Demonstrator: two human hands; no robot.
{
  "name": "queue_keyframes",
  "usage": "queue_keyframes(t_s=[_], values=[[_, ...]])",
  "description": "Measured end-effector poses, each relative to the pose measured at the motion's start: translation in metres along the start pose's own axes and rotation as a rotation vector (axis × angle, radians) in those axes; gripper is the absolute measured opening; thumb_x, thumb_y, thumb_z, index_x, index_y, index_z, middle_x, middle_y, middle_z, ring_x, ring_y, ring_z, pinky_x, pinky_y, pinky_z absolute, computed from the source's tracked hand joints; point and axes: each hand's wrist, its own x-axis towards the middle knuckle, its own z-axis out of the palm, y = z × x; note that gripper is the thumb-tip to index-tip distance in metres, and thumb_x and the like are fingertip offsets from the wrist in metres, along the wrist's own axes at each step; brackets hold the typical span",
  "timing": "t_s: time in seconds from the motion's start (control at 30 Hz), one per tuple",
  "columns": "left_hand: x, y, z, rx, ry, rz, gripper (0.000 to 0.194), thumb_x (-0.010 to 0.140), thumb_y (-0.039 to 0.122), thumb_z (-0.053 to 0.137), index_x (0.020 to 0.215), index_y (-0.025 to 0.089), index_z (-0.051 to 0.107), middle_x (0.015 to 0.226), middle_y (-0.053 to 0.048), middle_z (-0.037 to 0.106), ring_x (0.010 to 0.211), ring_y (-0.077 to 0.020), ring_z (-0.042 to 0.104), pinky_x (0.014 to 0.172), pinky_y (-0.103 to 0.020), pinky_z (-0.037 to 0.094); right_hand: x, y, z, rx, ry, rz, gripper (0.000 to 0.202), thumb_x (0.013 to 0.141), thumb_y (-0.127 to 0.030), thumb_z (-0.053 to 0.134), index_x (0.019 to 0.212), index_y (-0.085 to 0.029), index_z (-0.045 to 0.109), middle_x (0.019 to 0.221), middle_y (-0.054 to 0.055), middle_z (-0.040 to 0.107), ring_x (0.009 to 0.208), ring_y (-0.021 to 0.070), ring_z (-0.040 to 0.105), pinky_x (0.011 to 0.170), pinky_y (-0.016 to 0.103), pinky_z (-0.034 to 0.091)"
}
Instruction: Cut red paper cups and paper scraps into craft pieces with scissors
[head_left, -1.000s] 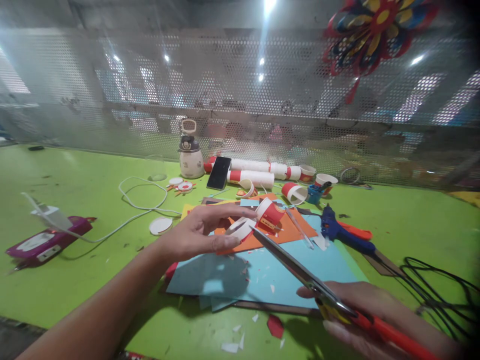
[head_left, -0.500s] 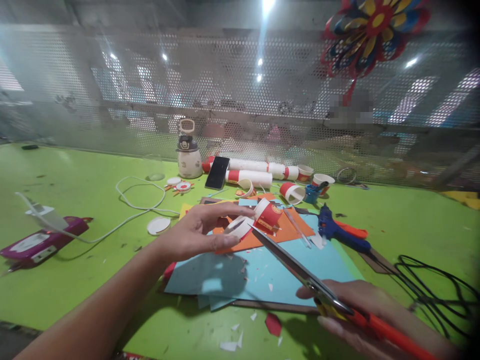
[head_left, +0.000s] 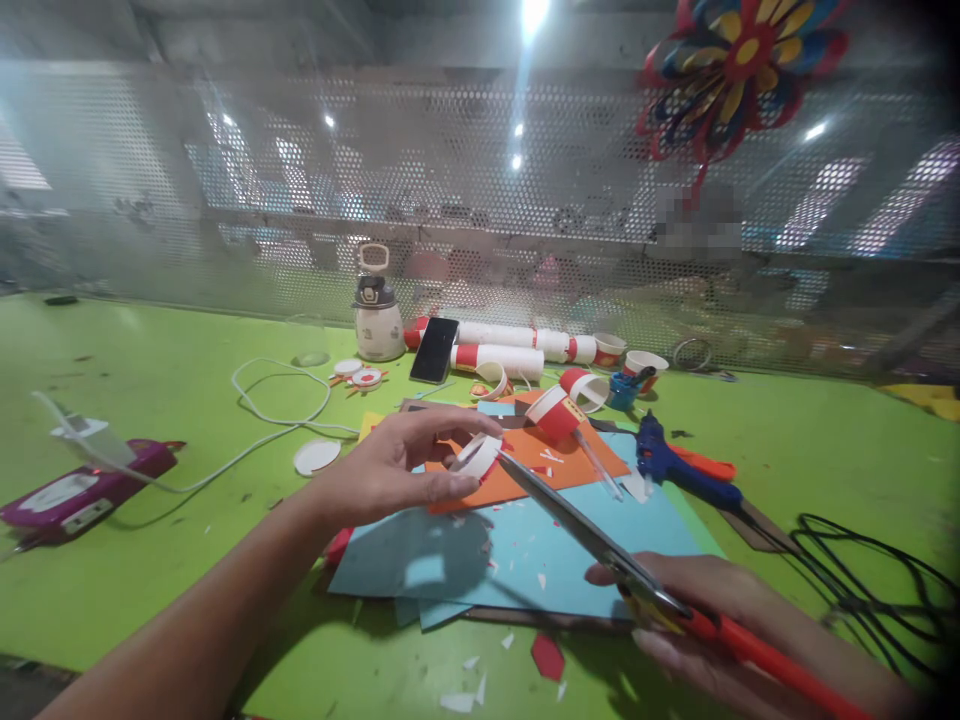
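A white paper ring with a red edge [head_left: 480, 456] is held between the thumb and fingers of my left hand [head_left: 409, 460]. My right hand [head_left: 697, 610] grips red-handled scissors [head_left: 577, 525], whose blades look closed, their tip at the ring's right edge. Just right of the ring, a red and white cup piece [head_left: 553, 412] is tilted above an orange sheet [head_left: 525, 462]. Below lies a light blue sheet [head_left: 585, 540] with small red and white scraps. A red paper piece [head_left: 547, 656] rests near the table's front edge.
A blue glue gun [head_left: 686, 470] and black cable lie at the right. Behind are a phone [head_left: 434, 350], a bottle [head_left: 379, 325], white cup stacks [head_left: 499, 361] and loose cups. A purple power strip [head_left: 90, 490] with a white cable is at the left.
The red and white cup piece has separated from the ring and shifted right and slightly up. My left hand still holds the ring, and the scissors have barely moved.
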Motion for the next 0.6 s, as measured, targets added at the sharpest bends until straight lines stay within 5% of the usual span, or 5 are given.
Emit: queue_keyframes(t_s=[0.2, 0.4, 0.6], values=[[0.001, -0.002, 0.002, -0.092, 0.059, 0.032, 0.038, 0.075, 0.028, 0.071, 0.113, 0.023, 0.063, 0.121, -0.010, 0.059, 0.105, -0.0236, 0.058, 0.089, -0.039, 0.048, 0.002, 0.007, -0.001, 0.022, -0.060, -0.039, 0.039, 0.079, -0.035, 0.066, 0.118, -0.035, 0.067, 0.112, 0.002, 0.074, 0.098, 0.0269, 0.071, 0.078, 0.031, 0.060], [0.002, -0.003, 0.008, -0.113, 0.146, 0.014, 0.051, 0.073, 0.024, 0.074, 0.121, 0.027, 0.058, 0.129, -0.009, 0.054, 0.104, -0.0224, 0.060, 0.086, -0.036, 0.053, 0.016, -0.036, -0.007, -0.041, -0.074, -0.132, 0.025, 0.086, -0.034, 0.056, 0.104, -0.029, 0.072, 0.090, 0.001, 0.078, 0.078, 0.0220, 0.074, 0.067, 0.027, 0.061], [0.003, -0.004, 0.019, -0.006, 0.237, 0.062, 0.053, 0.074, 0.024, 0.073, 0.124, 0.027, 0.056, 0.126, -0.008, 0.051, 0.104, -0.0209, 0.059, 0.090, -0.038, 0.053, 0.013, -0.032, 0.005, -0.105, 0.123, -0.085, 0.037, 0.081, -0.044, 0.062, 0.114, -0.029, 0.069, 0.110, 0.006, 0.074, 0.097, 0.0289, 0.070, 0.080, 0.034, 0.057]])
